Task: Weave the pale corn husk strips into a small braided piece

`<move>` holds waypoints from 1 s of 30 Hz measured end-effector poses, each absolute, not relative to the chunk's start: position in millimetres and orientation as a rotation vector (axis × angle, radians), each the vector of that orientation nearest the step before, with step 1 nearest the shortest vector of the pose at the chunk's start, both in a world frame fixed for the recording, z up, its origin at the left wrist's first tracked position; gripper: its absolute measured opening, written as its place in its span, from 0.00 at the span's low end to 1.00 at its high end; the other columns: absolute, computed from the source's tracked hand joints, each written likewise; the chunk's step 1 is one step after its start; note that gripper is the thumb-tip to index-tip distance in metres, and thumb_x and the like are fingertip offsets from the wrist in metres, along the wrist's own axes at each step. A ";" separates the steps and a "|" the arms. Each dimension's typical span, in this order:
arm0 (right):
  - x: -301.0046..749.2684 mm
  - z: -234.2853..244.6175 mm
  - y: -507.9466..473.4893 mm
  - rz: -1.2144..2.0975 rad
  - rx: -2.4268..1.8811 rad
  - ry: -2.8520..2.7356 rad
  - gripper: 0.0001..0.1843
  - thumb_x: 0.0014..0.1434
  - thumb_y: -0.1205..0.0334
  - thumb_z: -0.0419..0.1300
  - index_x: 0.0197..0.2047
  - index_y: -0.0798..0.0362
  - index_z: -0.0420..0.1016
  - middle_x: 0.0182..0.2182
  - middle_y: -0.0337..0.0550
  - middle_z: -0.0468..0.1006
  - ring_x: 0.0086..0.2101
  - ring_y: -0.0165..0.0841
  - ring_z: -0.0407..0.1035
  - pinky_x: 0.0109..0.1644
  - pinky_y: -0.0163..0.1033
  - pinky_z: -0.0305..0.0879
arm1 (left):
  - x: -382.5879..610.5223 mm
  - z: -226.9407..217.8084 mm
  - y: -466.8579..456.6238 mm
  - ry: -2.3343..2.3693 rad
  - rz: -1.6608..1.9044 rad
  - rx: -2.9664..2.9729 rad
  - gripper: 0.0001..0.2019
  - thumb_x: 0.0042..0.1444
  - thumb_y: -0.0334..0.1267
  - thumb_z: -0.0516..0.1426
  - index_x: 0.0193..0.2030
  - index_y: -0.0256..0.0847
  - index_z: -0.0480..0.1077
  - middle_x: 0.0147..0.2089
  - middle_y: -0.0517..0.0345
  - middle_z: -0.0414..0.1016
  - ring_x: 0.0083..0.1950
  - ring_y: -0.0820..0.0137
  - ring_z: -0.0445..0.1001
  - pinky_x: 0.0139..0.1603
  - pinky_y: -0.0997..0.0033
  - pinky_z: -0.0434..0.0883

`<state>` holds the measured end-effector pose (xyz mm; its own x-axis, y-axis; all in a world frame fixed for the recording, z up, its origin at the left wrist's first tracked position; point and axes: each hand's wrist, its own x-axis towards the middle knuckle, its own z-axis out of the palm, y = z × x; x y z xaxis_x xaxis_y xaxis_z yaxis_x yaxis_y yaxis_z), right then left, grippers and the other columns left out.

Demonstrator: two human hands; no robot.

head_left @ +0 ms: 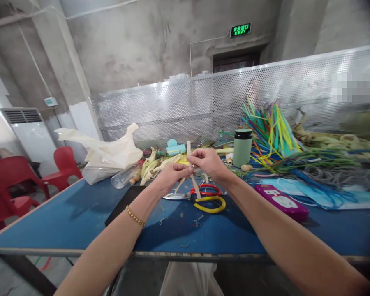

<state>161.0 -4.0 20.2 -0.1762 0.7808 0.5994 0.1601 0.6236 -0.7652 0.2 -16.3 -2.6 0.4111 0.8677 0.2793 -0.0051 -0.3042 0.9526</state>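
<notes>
Both hands meet above the blue table, pinching beige flat strips that cross at the fingertips. One strip end stands upright above the fingers, and others hang below. My left hand, below a gold bead bracelet on the wrist, is closed on the strips from the left. From the right, my right hand pinches them slightly higher. The exact crossing is hidden by the fingers. Under the hands lie scissors with one red and one yellow handle, blades pointing left. One hanging strip passes in front of the handles.
A purple power strip and blue masks lie right. Behind are a green cup, colourful strips, corn husks, a clear bottle and a white bag. My left forearm overlaps a black flat object.
</notes>
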 end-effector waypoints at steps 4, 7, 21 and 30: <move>156.3 18.2 -3.3 0.563 -0.815 -1.666 0.12 0.48 0.55 0.63 0.24 0.56 0.73 0.19 0.39 0.71 0.21 0.27 0.62 0.24 0.33 0.58 | 4.1 -4.6 -16.7 0.801 1.122 1.637 0.13 0.44 0.43 0.65 0.23 0.34 0.72 0.19 0.59 0.64 0.21 0.79 0.55 0.23 0.73 0.49; 154.1 16.3 -2.4 0.535 -0.821 -1.635 0.11 0.48 0.56 0.63 0.23 0.56 0.72 0.19 0.39 0.72 0.22 0.28 0.63 0.25 0.34 0.60 | 6.5 -3.0 -19.0 0.803 1.141 1.635 0.13 0.43 0.41 0.65 0.21 0.34 0.71 0.19 0.60 0.64 0.21 0.79 0.56 0.23 0.73 0.49; 152.2 16.5 -3.0 0.565 -0.799 -1.558 0.12 0.49 0.55 0.62 0.25 0.55 0.70 0.20 0.39 0.72 0.22 0.28 0.64 0.27 0.34 0.60 | 6.2 -1.0 -18.5 0.757 1.143 1.585 0.13 0.44 0.44 0.64 0.23 0.34 0.73 0.21 0.56 0.69 0.23 0.77 0.61 0.26 0.73 0.57; 170.1 23.9 3.5 0.268 -0.929 -1.642 0.11 0.54 0.56 0.58 0.30 0.56 0.74 0.27 0.45 0.77 0.29 0.32 0.68 0.34 0.37 0.63 | -5.4 4.9 -12.7 0.746 1.189 1.437 0.10 0.40 0.34 0.66 0.31 0.31 0.76 0.27 0.52 0.74 0.26 0.75 0.68 0.31 0.72 0.65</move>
<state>170.1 3.5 23.9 -0.0125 0.6913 0.7224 0.4252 0.6576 -0.6219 -5.4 -12.7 4.9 0.3046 0.9143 0.2671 -0.1580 -0.2280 0.9607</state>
